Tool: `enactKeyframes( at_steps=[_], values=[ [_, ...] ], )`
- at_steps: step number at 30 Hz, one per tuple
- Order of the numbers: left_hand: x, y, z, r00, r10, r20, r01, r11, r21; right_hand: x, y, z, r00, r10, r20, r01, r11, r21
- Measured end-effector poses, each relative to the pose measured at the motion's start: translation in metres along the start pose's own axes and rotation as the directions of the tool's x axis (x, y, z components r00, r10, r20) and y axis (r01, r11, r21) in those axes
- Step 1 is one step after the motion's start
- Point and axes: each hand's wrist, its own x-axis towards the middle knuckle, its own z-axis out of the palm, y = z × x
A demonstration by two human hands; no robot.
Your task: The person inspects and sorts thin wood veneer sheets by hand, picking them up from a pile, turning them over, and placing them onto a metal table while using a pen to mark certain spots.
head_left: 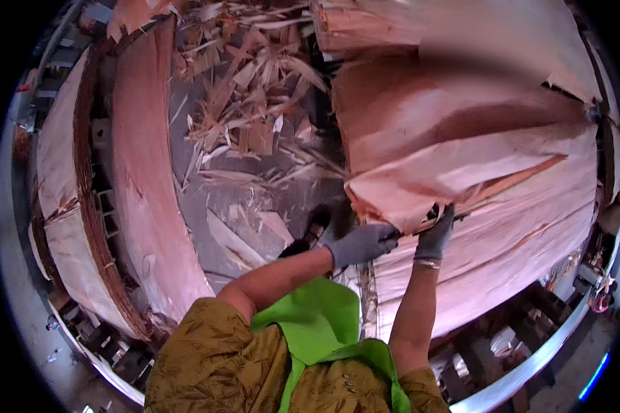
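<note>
A wide sheet of pale pinkish wood veneer (455, 165) lies rumpled over a stack of veneer (503, 234) at the right, its near edge lifted and ragged. My left hand (362, 246), in a grey glove with dark fingertips, has its fingers curled on the sheet's near left corner. Just right of it my right hand (435, 239), gloved alike, closes on the same raised edge. Beside the right fingers shows a small dark shape that I cannot make out. A long split in the veneer runs toward the far right.
Torn veneer scraps (255, 103) litter the floor (220, 199) at the far middle. Another long veneer stack (145, 158) stands at the left, with more piles beyond it. Dark slats (475, 358) show beneath the right stack. A blurred patch hides part of the far right.
</note>
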Motion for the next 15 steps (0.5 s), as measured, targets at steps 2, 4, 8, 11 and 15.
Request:
enactKeyframes(
  at_steps=[2, 4, 8, 11, 15],
  values=[
    [-0.006, 0.022, -0.019, 0.953, -0.248, 0.174, 0.277, 0.947, -0.165, -0.027, -0.022, -0.004, 0.999, -0.004, -0.043, -0.001, 0.994, -0.111],
    [-0.011, -0.001, -0.018, 1.0, 0.013, 0.0, -0.013, 1.0, -0.013, -0.041, -0.012, -0.029, 0.966, -0.037, -0.256, 0.008, 0.993, -0.114],
    [-0.015, -0.046, -0.045, 0.972, -0.235, -0.032, 0.237, 0.963, 0.129, -0.044, 0.082, -0.121, 0.914, 0.238, -0.328, -0.221, 0.971, 0.089],
    [-0.029, -0.133, -0.043, 0.953, -0.211, -0.217, 0.233, 0.969, 0.08, -0.04, 0.114, -0.12, 0.896, 0.374, -0.24, -0.363, 0.927, 0.092],
    [-0.045, -0.186, -0.057, 0.93, -0.11, -0.351, 0.301, 0.777, 0.554, 0.013, 0.127, -0.085, 0.921, 0.383, -0.076, -0.386, 0.921, -0.045]
  ],
)
